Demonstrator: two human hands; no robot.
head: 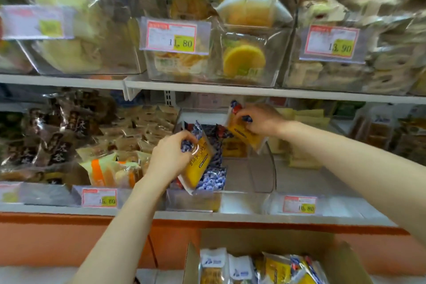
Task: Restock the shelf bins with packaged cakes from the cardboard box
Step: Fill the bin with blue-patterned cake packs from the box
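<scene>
While the cardboard box (pixel 265 241) sits nearest, below the lower shelf's (pixel 242 215) front edge with packaged cakes (pixel 276 270) left inside, both hands work in the clear bin (pixel 193 200) at that edge. The left hand (pixel 170 157) has its fingers curled round the left cake (pixel 199 163) just behind the bin's front wall. Its long axis stands steep, blue end up and leaning back. Farther in, the right hand (pixel 262 122) pinches the right cake (pixel 242 132) by its top. That long axis slants, lower end down toward the bin's right wall. The slick wrap could slip, a packet let go too near the front wall may tip off the shelf, and the right cake could spill over the side wall into the neighbouring bay.
</scene>
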